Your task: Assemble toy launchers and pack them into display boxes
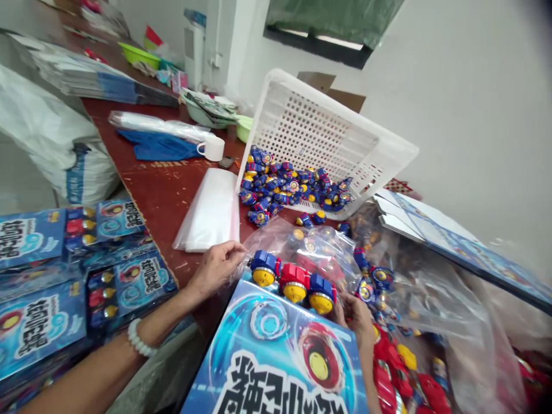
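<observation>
My left hand (217,265) pinches the edge of a clear plastic bag (276,233) beside the back left corner of a blue printed box (280,351). Three toys stand in a row on the box's back edge: a blue one (264,268), a red one (294,282) and another blue one (321,293). My right hand (354,313) is at the box's back right, its fingers bent against the right blue toy. The clear bag spreads behind the row.
A tipped white basket (328,123) spills blue toys (293,187). White plastic sleeves (211,213) and a mug (212,148) lie on the red table (159,190). Packed sets (41,322) are stacked left; red toys (390,368) lie right, below stacked printed cards (466,244).
</observation>
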`<move>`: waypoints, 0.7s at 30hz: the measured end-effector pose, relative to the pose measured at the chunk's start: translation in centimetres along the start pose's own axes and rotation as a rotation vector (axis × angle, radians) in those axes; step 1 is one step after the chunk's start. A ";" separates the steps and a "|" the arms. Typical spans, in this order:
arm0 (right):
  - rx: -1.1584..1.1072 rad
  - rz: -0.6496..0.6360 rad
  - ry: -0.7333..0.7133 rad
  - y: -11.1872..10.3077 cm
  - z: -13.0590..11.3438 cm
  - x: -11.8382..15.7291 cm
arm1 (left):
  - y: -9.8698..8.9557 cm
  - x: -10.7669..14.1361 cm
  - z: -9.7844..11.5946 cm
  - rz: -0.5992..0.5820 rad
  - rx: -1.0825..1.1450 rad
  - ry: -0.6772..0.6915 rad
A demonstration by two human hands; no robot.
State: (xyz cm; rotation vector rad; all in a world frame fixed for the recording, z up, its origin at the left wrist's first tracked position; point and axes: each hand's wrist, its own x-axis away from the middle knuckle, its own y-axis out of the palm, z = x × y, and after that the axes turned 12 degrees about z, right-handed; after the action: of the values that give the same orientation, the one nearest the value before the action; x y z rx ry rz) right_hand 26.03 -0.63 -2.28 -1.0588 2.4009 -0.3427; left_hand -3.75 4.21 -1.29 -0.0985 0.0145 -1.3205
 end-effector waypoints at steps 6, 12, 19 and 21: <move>-0.267 -0.087 0.298 1.1 -1.7 -1.1 | 1.9 -2.0 -0.2 -0.090 0.123 -0.063; -0.378 -0.096 0.322 -0.9 -4.0 0.7 | 1.5 -0.4 1.5 -0.040 0.090 0.026; -0.264 0.144 -0.113 -3.7 -3.8 3.8 | -1.5 3.3 1.3 0.157 -0.272 0.558; -0.234 0.146 -0.237 -4.6 -3.5 4.5 | -2.7 4.2 0.7 0.130 -0.332 0.717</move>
State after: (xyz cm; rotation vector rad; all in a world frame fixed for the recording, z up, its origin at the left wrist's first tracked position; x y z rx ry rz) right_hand 24.42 -6.90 1.12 -0.9538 2.3229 0.1121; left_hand -5.27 -0.51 -0.15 0.0980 0.8358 -1.1548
